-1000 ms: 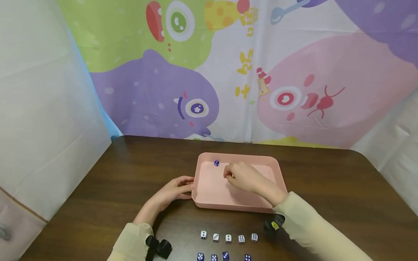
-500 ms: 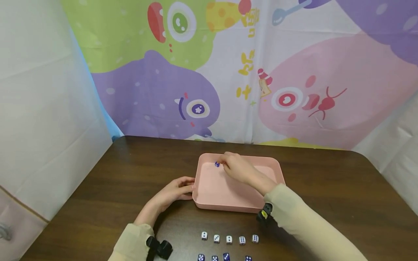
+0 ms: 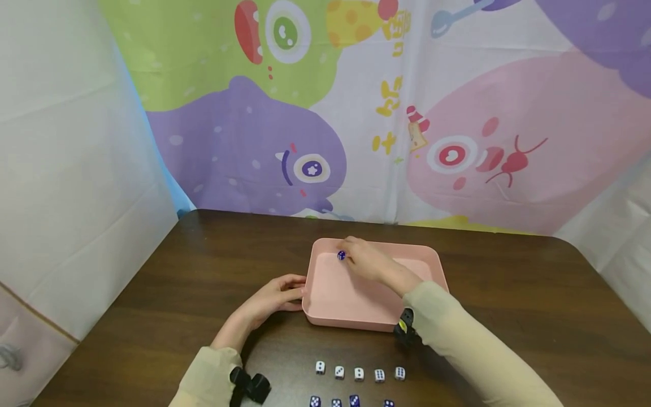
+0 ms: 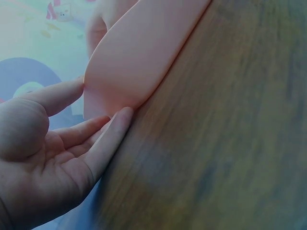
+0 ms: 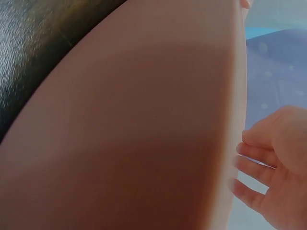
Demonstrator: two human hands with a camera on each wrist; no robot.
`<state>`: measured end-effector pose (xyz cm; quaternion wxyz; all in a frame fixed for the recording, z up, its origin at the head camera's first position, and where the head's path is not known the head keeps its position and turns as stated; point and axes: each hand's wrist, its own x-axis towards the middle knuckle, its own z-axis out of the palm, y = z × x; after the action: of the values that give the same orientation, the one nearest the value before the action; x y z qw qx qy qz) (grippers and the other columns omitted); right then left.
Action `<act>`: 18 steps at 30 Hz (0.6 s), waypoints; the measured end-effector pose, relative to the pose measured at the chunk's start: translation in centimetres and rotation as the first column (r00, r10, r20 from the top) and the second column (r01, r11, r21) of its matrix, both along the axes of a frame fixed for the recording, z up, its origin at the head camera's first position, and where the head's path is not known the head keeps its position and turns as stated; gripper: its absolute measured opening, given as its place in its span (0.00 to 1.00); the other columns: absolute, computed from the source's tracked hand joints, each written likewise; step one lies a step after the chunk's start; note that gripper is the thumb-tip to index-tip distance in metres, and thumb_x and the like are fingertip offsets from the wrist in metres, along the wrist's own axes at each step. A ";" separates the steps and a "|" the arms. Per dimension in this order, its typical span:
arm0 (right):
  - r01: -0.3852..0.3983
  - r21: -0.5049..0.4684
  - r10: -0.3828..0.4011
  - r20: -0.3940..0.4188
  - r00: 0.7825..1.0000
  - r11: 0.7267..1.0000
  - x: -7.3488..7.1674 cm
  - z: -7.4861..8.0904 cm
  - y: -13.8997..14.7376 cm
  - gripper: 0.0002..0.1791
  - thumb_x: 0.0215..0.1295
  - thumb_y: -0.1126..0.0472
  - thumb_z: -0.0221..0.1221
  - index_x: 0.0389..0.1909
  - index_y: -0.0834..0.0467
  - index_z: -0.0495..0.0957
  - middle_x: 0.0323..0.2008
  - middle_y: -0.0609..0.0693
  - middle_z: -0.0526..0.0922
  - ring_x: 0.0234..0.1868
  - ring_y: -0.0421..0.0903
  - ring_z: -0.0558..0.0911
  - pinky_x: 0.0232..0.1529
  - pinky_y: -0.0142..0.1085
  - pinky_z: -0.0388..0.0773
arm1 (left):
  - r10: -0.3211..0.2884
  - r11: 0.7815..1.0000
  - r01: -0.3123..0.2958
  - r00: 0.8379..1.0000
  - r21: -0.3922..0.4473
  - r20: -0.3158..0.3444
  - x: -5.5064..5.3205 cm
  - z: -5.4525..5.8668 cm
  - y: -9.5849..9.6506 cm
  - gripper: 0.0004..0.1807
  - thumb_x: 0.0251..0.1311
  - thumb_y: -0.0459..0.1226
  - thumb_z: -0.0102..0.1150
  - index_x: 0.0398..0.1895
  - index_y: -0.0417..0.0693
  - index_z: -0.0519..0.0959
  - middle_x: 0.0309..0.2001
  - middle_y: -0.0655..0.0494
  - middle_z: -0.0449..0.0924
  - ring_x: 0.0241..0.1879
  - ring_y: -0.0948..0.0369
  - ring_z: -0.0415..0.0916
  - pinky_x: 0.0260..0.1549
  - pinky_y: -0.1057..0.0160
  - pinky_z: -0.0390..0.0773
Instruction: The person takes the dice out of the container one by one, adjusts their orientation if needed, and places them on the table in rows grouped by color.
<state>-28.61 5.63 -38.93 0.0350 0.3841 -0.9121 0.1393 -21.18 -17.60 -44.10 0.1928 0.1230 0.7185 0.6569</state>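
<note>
In the head view, a blue die (image 3: 341,255) is at the fingertips of my right hand (image 3: 367,261), over the far left part of the pink tray (image 3: 375,326). Thumb and forefinger appear to pinch it. The right wrist view shows the right hand (image 5: 283,165) beyond the tray's wall, its fingers bent; the die is hidden there. My left hand (image 3: 272,297) touches the tray's left side. Its thumb meets the rim and its extended fingers lie against the outer wall, as the left hand (image 4: 62,148) shows in the left wrist view.
A row of several white dice (image 3: 359,374) lies on the brown table (image 3: 244,243) in front of the tray. Nearer still, several blue dice (image 3: 354,401) are partly cut off by the frame's lower edge. A cartoon-printed curtain (image 3: 244,147) hangs behind the table.
My right hand has moved from the middle of the tray to the far left, reaching the blue die. The left hand stays at the tray's side.
</note>
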 end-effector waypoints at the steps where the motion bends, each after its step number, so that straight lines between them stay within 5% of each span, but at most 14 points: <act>1: 0.003 0.010 -0.003 0.001 1.000 1.000 -0.1 -0.2 0.0 0.16 0.61 0.71 0.50 0.49 0.67 0.73 0.48 0.59 0.76 0.51 0.53 0.75 0.54 0.43 0.72 | -0.003 1.000 0.003 1.000 0.001 -0.003 0.0 0.0 0.0 0.27 0.63 0.36 0.50 0.59 0.26 0.60 0.56 0.32 0.65 0.48 0.55 0.73 0.48 0.54 0.76; 11: 0.019 0.108 -0.025 0.060 0.998 0.994 0.2 -1.1 -0.5 0.17 0.65 0.66 0.49 0.53 0.66 0.71 0.53 0.60 0.73 0.57 0.54 0.71 0.60 0.44 0.66 | 0.001 1.000 -0.001 1.000 0.006 0.008 0.1 -0.1 0.1 0.27 0.63 0.36 0.51 0.59 0.26 0.60 0.54 0.33 0.66 0.48 0.56 0.72 0.48 0.54 0.76; 18: 0.045 0.112 -0.047 0.015 0.999 0.993 0.4 -1.2 -0.3 0.10 0.62 0.69 0.51 0.41 0.61 0.79 0.45 0.57 0.75 0.46 0.51 0.76 0.49 0.41 0.74 | 0.004 1.000 -0.004 1.000 -0.002 0.004 0.1 0.0 0.1 0.27 0.63 0.37 0.51 0.59 0.26 0.60 0.54 0.33 0.66 0.48 0.55 0.72 0.48 0.54 0.76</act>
<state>-28.21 5.32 -40.09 0.0087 0.3629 -0.9274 0.0907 -21.12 -17.54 -44.06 0.1928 0.1201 0.7189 0.6569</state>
